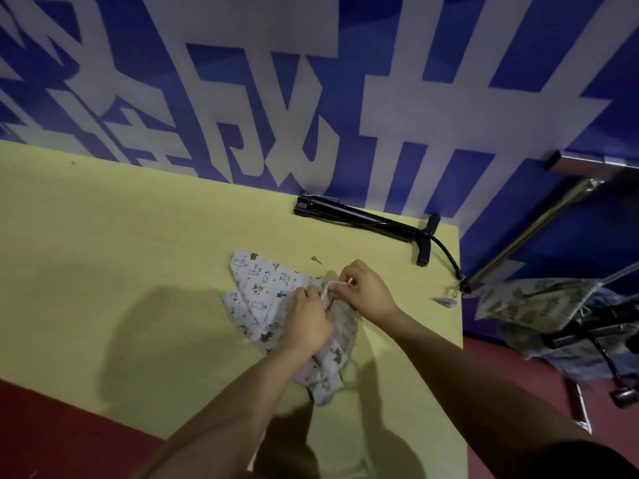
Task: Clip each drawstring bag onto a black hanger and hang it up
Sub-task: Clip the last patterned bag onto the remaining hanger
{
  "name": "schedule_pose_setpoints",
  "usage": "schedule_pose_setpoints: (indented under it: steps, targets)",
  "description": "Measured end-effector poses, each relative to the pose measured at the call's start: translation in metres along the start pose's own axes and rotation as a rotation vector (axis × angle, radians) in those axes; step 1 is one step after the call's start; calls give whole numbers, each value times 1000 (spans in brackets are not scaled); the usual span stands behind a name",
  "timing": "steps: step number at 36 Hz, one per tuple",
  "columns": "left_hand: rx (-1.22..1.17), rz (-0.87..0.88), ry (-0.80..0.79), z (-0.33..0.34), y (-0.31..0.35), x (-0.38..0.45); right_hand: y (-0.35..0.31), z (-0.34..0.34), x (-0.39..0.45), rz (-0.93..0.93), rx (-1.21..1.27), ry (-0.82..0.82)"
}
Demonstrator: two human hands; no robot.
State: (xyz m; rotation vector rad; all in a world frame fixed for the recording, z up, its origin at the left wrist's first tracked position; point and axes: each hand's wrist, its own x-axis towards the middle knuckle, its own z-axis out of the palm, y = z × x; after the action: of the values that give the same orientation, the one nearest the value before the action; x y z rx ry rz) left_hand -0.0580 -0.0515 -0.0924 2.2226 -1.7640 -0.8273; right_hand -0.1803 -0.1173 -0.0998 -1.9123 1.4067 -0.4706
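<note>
Both hands at the mouth of a printed cloth bag

Right now a white cotton drawstring bag printed with small cartoon animals lies crumpled on the pale yellow-green bench, toward its right half. The left hand rests on the bag's gathered opening, fingers curled down into the fabric and gripping it. The right hand sits just beside it, touching it, and pinches the pale cord drawstring between thumb and curled fingers, the cord looping up out of the bag's mouth. A small metal pin lies on the bench just beyond the hands. Farther back, along the bench's far edge, lies a black hand pump with a T-handle and a hose; the hose curves off over the right edge. Behind the bench stands a blue wall with large white shapes. Off the bench to the right, patterned cloth bags hang below a shiny metal rail, over a dark red floor
</note>
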Motion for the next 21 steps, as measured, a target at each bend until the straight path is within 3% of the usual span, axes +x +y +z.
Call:
schedule_pose_setpoints:
  steps: [3, 6, 10, 15, 21]
  targets:
    - [-45, 125, 63, -24, -7, 1, -7, -2, 11, 35, 25, -19]
    - [23, 259, 11, -40, -14, 4, -13, -4, 18, 74, 205, -66]
    - [33, 152, 82, -48, -20, 19, -17, 4, 34, 220, 375, -26]
    - [64, 0, 143, -58, -28, 35, -6, 22, 60, 256, 2, 50]
    - [102, 6, 183, -72, -43, 53, -1, 42, 90, 200, -238, 2]
